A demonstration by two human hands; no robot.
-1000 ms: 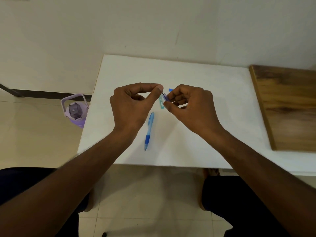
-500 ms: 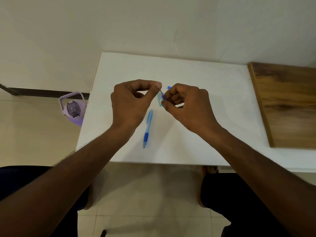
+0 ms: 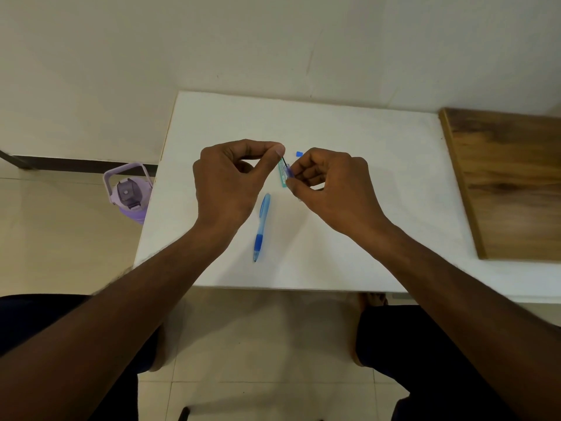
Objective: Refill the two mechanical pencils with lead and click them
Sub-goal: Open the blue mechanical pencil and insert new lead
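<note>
Lead (image 3: 284, 161) pinched in my left hand (image 3: 226, 183), tip meeting pencil (image 3: 288, 171) gripped in my right hand (image 3: 331, 185), above table (image 3: 379, 177). Second pencil (image 3: 261, 226) lies below. Risk: thin lead snaps if angled; loose cap (image 3: 299, 154) could roll off.

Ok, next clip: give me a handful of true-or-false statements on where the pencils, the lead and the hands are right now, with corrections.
1. A blue mechanical pencil lies on the white table, untouched. True.
2. The left hand pinches a thin dark lead between thumb and forefinger. True.
3. The right hand is flat on the table. False: it is raised, its fingers closed on a small blue item, apparently the second pencil.
4. The purple bottle stands on the table. False: it is on the floor, left of the table.
5. A small blue cap lies on the table beyond the hands. True.
</note>
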